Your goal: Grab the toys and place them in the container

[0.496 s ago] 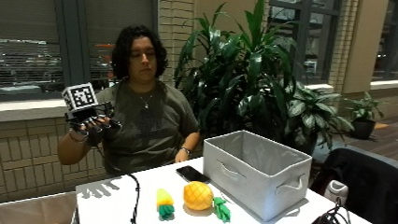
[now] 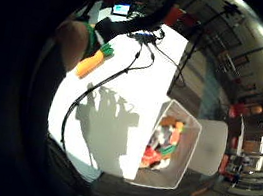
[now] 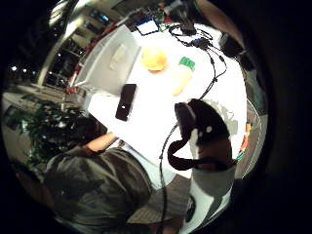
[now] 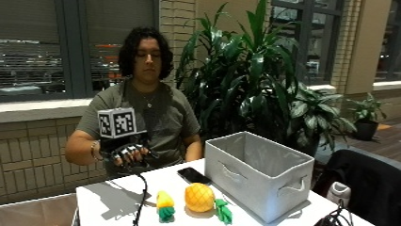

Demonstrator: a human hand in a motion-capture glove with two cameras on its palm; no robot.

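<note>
A person is sitting behind the white counter [image 4: 113, 197]. The gloved right hand [image 4: 128, 154] is hanging in the air above the counter's near corner, and it is casting a shadow on the top. Its fingers are bending down a little and are holding nothing.

Three toys are lying on the counter beside the container [image 4: 260, 174]. The pineapple toy [image 4: 199, 197] is sitting in the middle. A small yellow toy with a green end [image 4: 164, 205] is lying on one side of it, and a green toy [image 4: 222, 210] is lying on the other side, close to the container. A black phone [image 4: 193, 175] is lying flat on the counter behind the pineapple toy.

In the little finger side palm view, a white bin [image 2: 174, 145] is standing by the counter's edge, with colourful toys inside it.
</note>
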